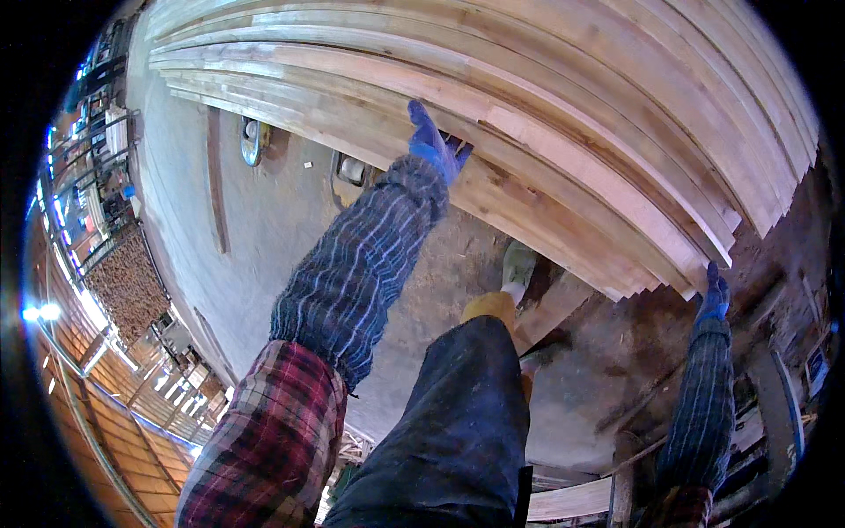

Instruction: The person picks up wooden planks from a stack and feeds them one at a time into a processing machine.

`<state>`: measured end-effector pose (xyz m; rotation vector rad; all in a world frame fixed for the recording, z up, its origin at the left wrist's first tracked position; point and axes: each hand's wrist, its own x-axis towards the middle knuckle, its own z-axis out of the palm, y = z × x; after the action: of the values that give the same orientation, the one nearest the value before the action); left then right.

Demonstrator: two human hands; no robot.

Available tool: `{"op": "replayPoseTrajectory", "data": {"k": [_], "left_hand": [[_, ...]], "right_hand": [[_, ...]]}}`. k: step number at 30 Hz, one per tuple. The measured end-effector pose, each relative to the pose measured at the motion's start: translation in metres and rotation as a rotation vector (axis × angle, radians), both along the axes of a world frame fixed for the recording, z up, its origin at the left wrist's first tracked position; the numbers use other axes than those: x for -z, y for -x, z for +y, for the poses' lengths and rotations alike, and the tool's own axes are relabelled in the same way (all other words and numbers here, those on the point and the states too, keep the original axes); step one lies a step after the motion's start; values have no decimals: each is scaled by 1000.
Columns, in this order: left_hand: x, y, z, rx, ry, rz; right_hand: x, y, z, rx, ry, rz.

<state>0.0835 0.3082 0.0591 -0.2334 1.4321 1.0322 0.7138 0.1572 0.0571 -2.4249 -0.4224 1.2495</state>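
Long pale wooden boards (563, 132) lie side by side in a wide stack across the upper part of the view, their ends stepped at the right. My left hand (433, 148), in a blue-purple glove, rests on the near boards partway along their length. Its thumb is spread from the dark-tipped fingers, which lie over the wood. At the right ends of the boards is my right hand (715, 295), also gloved in blue, its fingers stretched out against or just beside an end; contact is hard to tell. Dark striped knitted sleeves cover both forearms.
Below the boards, a shoe (518, 266) stands on the dusty concrete floor (189, 185). A narrow wooden strip (216, 180) and a blue-and-white object (253, 141) lie at the left. Wooden framing and a metal post (783, 414) stand at the lower right.
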Motion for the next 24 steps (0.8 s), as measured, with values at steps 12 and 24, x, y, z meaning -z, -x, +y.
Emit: {"op": "replayPoseTrajectory", "data": {"k": [12,24], "left_hand": [[-21,-6,6,-71,-2,-29],[1,-8,14,-7,-41,-21]], "right_hand": [[-30,27,-19,31,-90,-142],[42,46,-45,208,-223,-297]]}}
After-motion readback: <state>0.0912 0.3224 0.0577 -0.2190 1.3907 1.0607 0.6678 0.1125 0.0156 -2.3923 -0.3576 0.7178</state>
